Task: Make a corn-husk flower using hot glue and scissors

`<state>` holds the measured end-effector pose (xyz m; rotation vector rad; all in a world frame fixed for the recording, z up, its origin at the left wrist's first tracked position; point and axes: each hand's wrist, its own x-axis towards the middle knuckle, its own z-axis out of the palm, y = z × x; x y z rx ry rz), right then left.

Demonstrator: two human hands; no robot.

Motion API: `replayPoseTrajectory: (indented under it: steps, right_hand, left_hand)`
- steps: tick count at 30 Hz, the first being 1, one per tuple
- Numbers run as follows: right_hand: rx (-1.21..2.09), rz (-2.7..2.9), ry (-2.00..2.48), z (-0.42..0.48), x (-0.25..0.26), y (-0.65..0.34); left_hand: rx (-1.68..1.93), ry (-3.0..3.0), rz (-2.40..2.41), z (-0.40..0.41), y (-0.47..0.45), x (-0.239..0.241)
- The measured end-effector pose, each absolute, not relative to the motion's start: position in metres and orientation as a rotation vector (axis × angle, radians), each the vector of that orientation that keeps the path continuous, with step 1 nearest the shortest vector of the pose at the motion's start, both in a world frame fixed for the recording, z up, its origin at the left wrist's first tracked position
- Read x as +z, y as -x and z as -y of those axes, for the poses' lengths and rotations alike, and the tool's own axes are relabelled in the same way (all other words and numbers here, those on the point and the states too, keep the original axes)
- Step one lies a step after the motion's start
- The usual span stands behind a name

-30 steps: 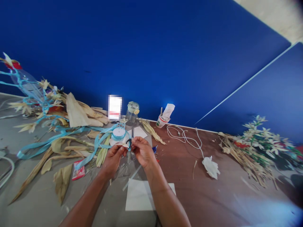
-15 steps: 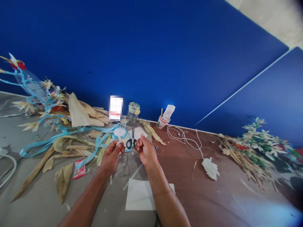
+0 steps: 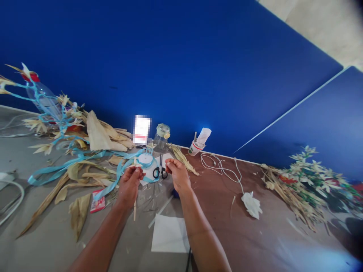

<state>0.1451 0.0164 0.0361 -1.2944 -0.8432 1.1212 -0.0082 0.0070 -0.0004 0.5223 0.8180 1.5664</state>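
Note:
My left hand [image 3: 131, 185] is closed in a pinch around a small pale corn-husk flower [image 3: 136, 163]. Its petals stick up above my fingertips, and a thin stem shows below the hand. Across a small gap, my right hand [image 3: 179, 175] is also pinched, thumb against forefinger; whatever it holds is too fine to make out. Between the hands lie black-handled scissors [image 3: 160, 173], blades pointing away. Just beyond my left fingers sits a roll of light blue ribbon [image 3: 145, 160].
Dried husks [image 3: 98, 132] and a plastic bottle with ribbon-wrapped flower stems [image 3: 42, 96] occupy the left. A glass jar [image 3: 162, 136] and a paper cup [image 3: 195, 148] stand by the blue partition. A white cable [image 3: 221, 166], white-flowered bunch [image 3: 317, 173] and paper sheet [image 3: 168, 234] lie around.
My hands have moved a little farther apart. The flower's petals now show more clearly above my left fingers. The whole view has shifted slightly.

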Motion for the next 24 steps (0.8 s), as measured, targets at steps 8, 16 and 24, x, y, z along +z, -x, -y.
replayPoseTrajectory:
  steps: [8, 16, 24]
  right_hand:
    - [1.084, 1.066, 1.463, -0.033, 0.017, -0.143]
    - [1.02, 1.299, 1.56, -0.036, 0.006, -0.134]
    - [0.794, 1.612, 1.719, -0.035, 0.01, -0.128]
  left_hand:
    - [1.577, -0.521, -0.973, -0.011, 0.007, -0.006]
    - [1.512, -0.711, -1.132, -0.012, 0.01, -0.017]
    - [1.592, -0.68, -1.168, -0.014, 0.018, -0.017]
